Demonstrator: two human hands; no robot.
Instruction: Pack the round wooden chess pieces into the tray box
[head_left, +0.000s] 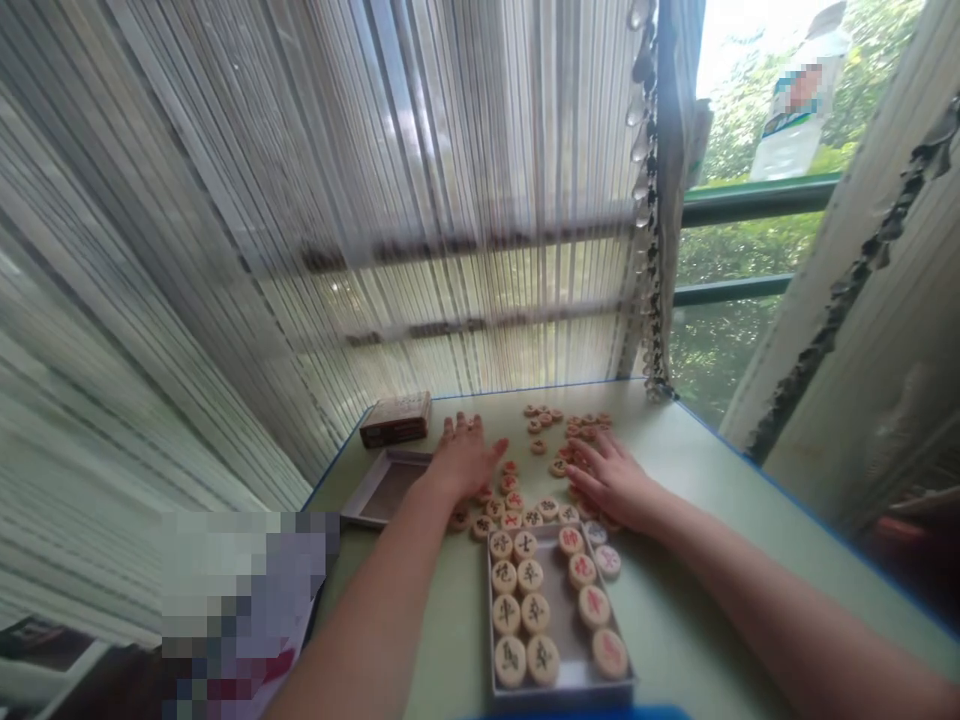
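Observation:
Round wooden Chinese chess pieces (pixel 511 500) with red and dark carved characters lie scattered across the pale green table (pixel 675 540). Several stand in rows inside a shallow grey box (pixel 562 695) near me. My left hand (pixel 465 458) lies flat and spread on the table, its fingertips close to the scattered pieces and just beyond the box lid. My right hand (pixel 609 480) rests palm-down at the right of the pile, fingers spread over or against some pieces. Neither hand visibly grips anything. The pieces beneath both palms are hidden.
A shallow grey box lid (pixel 384 490) lies left of the pieces, with a small brown box (pixel 395 420) behind it. A striped translucent curtain (pixel 375 200) hangs behind the table. At the right, a window (pixel 750 250) has green rails. A pixelated object (pixel 240 600) stands at lower left.

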